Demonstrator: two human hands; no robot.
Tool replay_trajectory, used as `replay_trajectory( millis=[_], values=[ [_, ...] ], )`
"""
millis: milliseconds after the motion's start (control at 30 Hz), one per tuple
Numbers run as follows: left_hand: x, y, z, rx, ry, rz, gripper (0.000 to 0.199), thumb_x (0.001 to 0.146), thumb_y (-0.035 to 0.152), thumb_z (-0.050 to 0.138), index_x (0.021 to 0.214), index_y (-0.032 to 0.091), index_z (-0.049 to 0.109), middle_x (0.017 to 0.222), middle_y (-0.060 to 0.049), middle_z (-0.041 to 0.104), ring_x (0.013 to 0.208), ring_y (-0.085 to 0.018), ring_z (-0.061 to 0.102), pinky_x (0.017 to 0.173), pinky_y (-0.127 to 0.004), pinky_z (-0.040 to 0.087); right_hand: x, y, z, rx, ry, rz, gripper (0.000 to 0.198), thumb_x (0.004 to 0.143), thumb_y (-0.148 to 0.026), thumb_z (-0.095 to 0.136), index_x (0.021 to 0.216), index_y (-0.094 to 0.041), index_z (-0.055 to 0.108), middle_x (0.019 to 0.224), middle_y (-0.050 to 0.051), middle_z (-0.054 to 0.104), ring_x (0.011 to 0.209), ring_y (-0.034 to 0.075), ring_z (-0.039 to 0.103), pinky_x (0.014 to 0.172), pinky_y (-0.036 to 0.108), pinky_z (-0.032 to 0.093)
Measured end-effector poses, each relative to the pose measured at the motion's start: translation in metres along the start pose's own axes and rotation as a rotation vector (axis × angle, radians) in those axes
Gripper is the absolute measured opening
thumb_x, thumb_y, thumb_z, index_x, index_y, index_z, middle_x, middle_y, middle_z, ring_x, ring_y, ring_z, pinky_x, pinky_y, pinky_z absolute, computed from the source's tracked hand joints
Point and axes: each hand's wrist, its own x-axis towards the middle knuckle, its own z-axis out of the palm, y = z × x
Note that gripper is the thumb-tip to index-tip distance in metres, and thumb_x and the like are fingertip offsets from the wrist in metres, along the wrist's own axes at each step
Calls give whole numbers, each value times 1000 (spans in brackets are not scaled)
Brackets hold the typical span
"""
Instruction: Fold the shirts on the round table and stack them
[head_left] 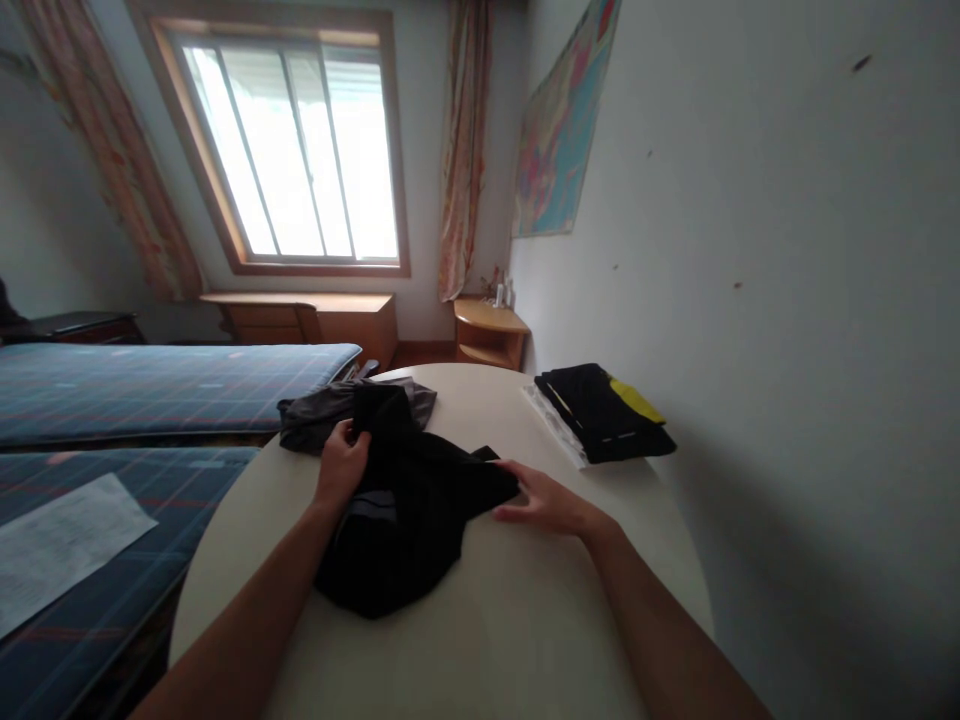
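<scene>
A crumpled black garment lies across the round pale table, partly raised at its left side; its exact kind is hard to make out. My left hand is closed on the cloth at that raised side, with fingers pinching it. At the garment's right end, my right hand has its fingers on the pointed end of the cloth, thumb lower and somewhat apart. Just behind the black garment sits a bunched grey garment, partly covered by it.
Folded clothes, black with a yellow patch on top and white below, are stacked at the table's right, near the wall. Beds with blue plaid mattresses stand on the left, one bearing a white sheet. Behind is a wooden desk.
</scene>
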Motion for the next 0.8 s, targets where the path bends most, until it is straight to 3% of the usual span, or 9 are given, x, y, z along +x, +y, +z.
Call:
replay_trajectory(
  millis=[67,133,267,367,467,533,633,733,800],
  values=[
    [4,-6,0,-81,-28,-82,51,80,36,61,125,13,57,111,-14,70,96,-26,69,84,-35,54,4,2,10,-127,46,9,66,72,-41,78,132,-23,59,126,11,66,115,29,61,101,44,46],
    [0,-9,5,-103,-144,-73,70,81,41,64,142,14,43,129,-18,62,109,-27,66,91,-37,52,10,4,16,-190,112,28,47,79,-33,69,124,-21,65,111,10,72,103,27,65,94,41,49],
    [-24,-8,16,128,-410,228,96,72,53,73,151,17,32,151,-19,42,135,-34,47,110,-45,38,18,14,6,-82,327,93,27,88,-34,54,104,-20,70,96,7,74,89,23,68,84,37,51],
    [-44,-4,20,297,-544,367,89,69,46,76,147,20,43,146,-17,49,131,-36,51,108,-47,39,18,26,-11,84,643,197,35,86,-43,54,106,-17,66,94,9,74,86,25,68,80,37,52],
    [-53,2,22,277,-633,359,67,70,31,73,135,23,58,118,-12,69,111,-34,64,98,-44,46,17,38,-21,206,853,269,49,85,-50,54,121,-17,58,94,8,73,84,25,68,78,39,53],
    [-51,8,23,199,-594,318,47,73,29,70,119,24,68,100,-8,73,97,-30,68,92,-41,49,17,42,-22,207,913,253,55,85,-50,53,128,-17,52,102,11,72,91,27,68,84,42,53],
    [-36,14,18,110,-311,270,36,80,34,63,114,23,68,101,-8,72,92,-27,67,90,-40,51,18,40,-14,61,908,140,57,85,-48,56,132,-16,48,125,17,63,112,28,62,98,47,48],
    [-18,10,10,75,-22,301,46,85,36,58,128,19,59,123,-11,64,110,-27,62,101,-42,47,18,24,-1,-201,782,33,44,84,-45,60,120,-19,58,133,15,57,125,29,52,109,51,38],
    [-9,2,8,111,39,336,53,85,36,59,134,17,54,135,-14,55,128,-29,52,112,-44,38,15,11,7,-311,611,10,32,83,-44,64,105,-21,66,131,14,56,128,30,48,113,51,33]
  ],
)
